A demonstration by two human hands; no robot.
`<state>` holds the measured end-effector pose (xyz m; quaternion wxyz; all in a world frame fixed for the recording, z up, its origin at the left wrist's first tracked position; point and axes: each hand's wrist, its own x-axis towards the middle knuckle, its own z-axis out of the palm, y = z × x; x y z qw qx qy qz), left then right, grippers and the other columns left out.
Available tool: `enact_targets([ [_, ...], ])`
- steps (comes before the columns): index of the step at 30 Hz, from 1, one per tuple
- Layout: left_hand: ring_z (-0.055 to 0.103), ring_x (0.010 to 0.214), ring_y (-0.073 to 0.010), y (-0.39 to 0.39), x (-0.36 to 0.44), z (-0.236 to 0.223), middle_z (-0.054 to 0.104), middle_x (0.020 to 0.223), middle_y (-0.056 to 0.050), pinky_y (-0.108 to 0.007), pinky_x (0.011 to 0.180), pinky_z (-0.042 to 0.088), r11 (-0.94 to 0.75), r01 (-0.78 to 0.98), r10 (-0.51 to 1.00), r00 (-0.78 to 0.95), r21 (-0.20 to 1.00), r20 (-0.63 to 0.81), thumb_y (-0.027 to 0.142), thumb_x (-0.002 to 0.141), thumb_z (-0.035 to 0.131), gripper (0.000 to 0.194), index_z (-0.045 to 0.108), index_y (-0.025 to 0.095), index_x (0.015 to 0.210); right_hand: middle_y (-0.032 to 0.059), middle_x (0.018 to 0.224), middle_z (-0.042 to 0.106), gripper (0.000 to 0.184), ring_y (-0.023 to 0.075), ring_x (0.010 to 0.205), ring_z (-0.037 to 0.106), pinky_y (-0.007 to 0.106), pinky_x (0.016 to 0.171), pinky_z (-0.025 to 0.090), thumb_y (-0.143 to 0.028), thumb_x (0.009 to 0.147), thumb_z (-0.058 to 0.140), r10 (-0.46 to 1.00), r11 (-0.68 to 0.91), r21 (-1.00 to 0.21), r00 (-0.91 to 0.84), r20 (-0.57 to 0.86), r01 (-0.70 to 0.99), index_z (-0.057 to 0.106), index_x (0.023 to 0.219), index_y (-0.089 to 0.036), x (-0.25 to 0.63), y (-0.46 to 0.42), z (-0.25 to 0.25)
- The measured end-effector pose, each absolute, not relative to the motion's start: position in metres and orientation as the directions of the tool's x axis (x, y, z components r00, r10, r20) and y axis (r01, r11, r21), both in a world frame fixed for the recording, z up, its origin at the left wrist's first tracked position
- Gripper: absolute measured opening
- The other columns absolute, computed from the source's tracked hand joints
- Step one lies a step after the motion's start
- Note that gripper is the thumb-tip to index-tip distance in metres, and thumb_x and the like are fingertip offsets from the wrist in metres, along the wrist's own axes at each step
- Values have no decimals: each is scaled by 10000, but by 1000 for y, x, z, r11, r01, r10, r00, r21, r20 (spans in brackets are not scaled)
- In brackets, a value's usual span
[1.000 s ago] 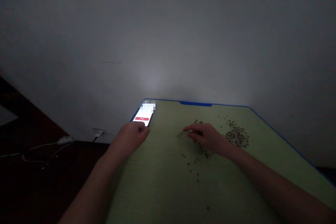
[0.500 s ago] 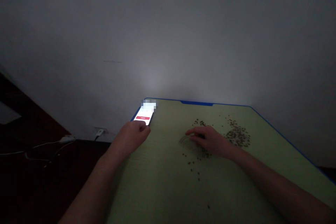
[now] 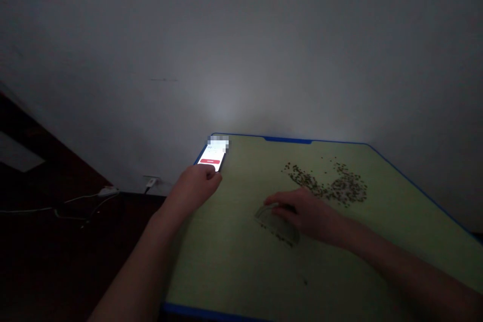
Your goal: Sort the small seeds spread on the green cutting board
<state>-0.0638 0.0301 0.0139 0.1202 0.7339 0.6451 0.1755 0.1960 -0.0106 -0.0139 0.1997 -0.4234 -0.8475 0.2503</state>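
Note:
My right hand (image 3: 305, 211) pinches a see-through, half-round piece (image 3: 279, 224), which looks like a plastic scraper, between thumb and fingers. The piece stands tilted on the light green tabletop (image 3: 226, 261), and a few small dark grains (image 3: 281, 238) lie along its lower edge. Behind this hand, a loose heap of the same grains (image 3: 347, 186) spreads over the table, with a trail running to the left. My left hand (image 3: 199, 186) is closed in a fist at the table's left edge, just in front of a lit phone (image 3: 212, 155). Nothing shows in that fist; its inner side is hidden.
A blue rim (image 3: 289, 140) borders the table, whose far side is close to a grey wall (image 3: 264, 50). One stray grain (image 3: 305, 282) lies near the front. At the left, cables (image 3: 83, 198) and a plug (image 3: 151, 182) are by the wall. The room is dim.
My right hand has moved toward me with the half-round piece, and the grains around it have shifted. More grains now show in a trail behind the hand. My left hand stays by the phone.

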Motion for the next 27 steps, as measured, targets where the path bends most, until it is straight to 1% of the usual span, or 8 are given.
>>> enact_targets([
  [3, 384, 505, -130, 29, -64, 15, 377, 490, 21, -275, 507, 207, -138, 909, 989, 106, 394, 101, 303, 769, 424, 301, 350, 202, 495, 27, 721, 718, 273, 148, 590, 615, 259, 587, 442, -250, 861, 515, 870, 446, -616, -476, 128, 650, 706, 1054, -221, 202, -23, -10],
  [6, 379, 501, -127, 28, -63, 17, 374, 488, 22, -276, 512, 213, -130, 917, 990, 100, 377, 97, 294, 777, 425, 303, 353, 203, 497, 16, 604, 680, 270, 153, 502, 583, 261, 497, 428, -318, 839, 531, 935, 339, -641, -324, 146, 688, 716, 1019, -237, 220, -42, -9],
  [9, 357, 492, -120, 28, -62, 18, 361, 485, 25, -278, 509, 202, -128, 924, 990, 97, 361, 103, 290, 776, 433, 309, 348, 201, 492, 28, 571, 678, 300, 177, 475, 594, 280, 460, 445, -376, 817, 520, 971, 236, -654, -209, 120, 719, 716, 993, -232, 239, -65, -15],
  [12, 338, 491, -117, 28, -61, 18, 346, 485, 28, -280, 509, 190, -158, 921, 985, 123, 356, 118, 279, 770, 439, 304, 348, 199, 491, 40, 618, 712, 337, 198, 524, 642, 302, 506, 494, -404, 809, 494, 991, 128, -668, -124, 54, 733, 712, 994, -227, 244, -86, -25],
  [15, 345, 496, -120, 28, -62, 17, 353, 492, 25, -283, 510, 188, -175, 910, 983, 138, 376, 123, 273, 769, 433, 297, 360, 198, 492, 40, 662, 730, 369, 202, 561, 660, 309, 547, 507, -408, 819, 468, 999, 37, -662, -54, -5, 749, 704, 1023, -211, 235, -96, -33],
  [18, 345, 494, -122, 27, -62, 15, 350, 491, 26, -284, 510, 190, -172, 907, 983, 130, 384, 134, 271, 767, 431, 293, 357, 201, 492, 37, 673, 728, 377, 200, 573, 657, 308, 564, 501, -411, 835, 458, 999, 33, -660, -39, 5, 751, 695, 1041, -200, 220, -95, -37],
  [21, 337, 495, -123, 28, -63, 14, 341, 485, 29, -283, 509, 186, -178, 900, 981, 129, 397, 147, 268, 754, 439, 282, 356, 203, 493, 36, 693, 729, 355, 199, 598, 657, 313, 590, 491, -387, 860, 453, 997, 65, -640, -76, 10, 766, 683, 1060, -204, 207, -87, -37],
  [27, 332, 496, -124, 28, -64, 12, 338, 479, 30, -283, 510, 192, -192, 899, 978, 143, 393, 151, 269, 753, 428, 274, 353, 206, 497, 38, 730, 732, 288, 210, 653, 662, 335, 626, 464, -294, 888, 471, 976, 188, -530, -219, 4, 827, 661, 1093, -225, 191, -72, -29],
])
